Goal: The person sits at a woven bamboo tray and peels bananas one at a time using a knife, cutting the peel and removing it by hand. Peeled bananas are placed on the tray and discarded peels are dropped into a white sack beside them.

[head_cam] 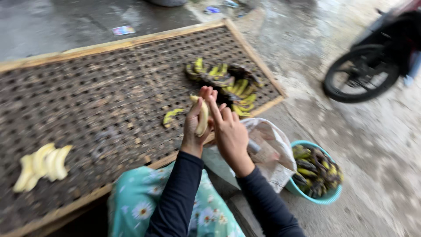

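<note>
While the left hand (193, 127) wraps snugly round the peeled banana (202, 116) near the drying rack's (109, 44) right edge, the right hand's (230, 134) fingertips (210, 94) pinch its tip, so gentle pulls seem best.

Counted: one woven drying rack (109, 101); four peeled bananas (41, 166) laid together on it (edges blurred, count approximate); one peeled banana (202, 117) in hand; one loose peel (172, 115); one heap of unpeeled bananas (228, 85); one teal basin (326, 198); one motorbike wheel (363, 72).
</note>
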`<control>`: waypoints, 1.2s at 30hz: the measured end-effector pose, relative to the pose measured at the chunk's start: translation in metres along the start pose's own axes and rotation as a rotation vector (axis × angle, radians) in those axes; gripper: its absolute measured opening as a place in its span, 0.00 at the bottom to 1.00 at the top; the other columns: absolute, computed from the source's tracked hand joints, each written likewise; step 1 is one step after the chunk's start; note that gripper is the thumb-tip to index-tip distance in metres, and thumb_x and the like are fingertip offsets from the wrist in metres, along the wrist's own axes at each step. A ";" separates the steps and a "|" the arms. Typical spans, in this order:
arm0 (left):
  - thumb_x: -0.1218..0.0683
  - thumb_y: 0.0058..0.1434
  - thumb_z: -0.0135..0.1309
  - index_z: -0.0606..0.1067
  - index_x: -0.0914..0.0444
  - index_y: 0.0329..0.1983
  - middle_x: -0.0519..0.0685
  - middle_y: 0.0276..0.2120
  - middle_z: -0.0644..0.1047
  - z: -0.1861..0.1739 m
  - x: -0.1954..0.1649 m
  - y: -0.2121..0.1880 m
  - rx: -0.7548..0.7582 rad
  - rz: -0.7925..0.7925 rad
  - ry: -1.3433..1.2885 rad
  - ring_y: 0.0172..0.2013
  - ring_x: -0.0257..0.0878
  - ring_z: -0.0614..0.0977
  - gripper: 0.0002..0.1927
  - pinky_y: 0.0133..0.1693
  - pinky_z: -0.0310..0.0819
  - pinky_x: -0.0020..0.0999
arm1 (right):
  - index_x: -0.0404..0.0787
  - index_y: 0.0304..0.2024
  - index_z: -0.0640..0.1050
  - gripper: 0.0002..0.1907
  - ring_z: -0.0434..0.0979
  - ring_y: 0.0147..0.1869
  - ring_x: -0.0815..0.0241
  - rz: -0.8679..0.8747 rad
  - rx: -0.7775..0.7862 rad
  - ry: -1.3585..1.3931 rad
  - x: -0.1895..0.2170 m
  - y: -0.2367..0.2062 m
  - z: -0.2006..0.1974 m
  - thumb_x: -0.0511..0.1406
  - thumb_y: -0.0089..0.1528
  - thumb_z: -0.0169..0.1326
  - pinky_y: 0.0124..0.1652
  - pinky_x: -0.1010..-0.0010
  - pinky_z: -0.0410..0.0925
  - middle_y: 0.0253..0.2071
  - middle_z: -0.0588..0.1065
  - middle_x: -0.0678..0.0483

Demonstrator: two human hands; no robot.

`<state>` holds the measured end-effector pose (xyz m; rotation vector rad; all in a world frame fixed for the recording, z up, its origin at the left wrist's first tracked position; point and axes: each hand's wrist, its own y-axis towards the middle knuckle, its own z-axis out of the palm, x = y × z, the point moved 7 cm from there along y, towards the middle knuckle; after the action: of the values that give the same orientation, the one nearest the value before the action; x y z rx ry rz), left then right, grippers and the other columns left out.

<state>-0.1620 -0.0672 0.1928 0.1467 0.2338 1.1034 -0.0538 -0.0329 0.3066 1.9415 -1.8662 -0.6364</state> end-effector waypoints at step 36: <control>0.44 0.51 0.70 0.72 0.61 0.52 0.57 0.50 0.76 -0.185 -0.123 0.056 -0.204 -0.384 2.769 0.52 0.55 0.79 0.30 0.49 0.78 0.49 | 0.30 0.50 0.71 0.39 0.64 0.34 0.63 1.189 -0.557 1.703 -0.165 -0.204 0.129 0.57 0.78 0.24 0.27 0.75 0.59 0.40 0.68 0.49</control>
<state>-0.3117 -0.1524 0.0413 -1.6823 2.3843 0.1466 0.0399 0.1477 0.0967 0.2571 -0.9998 0.6657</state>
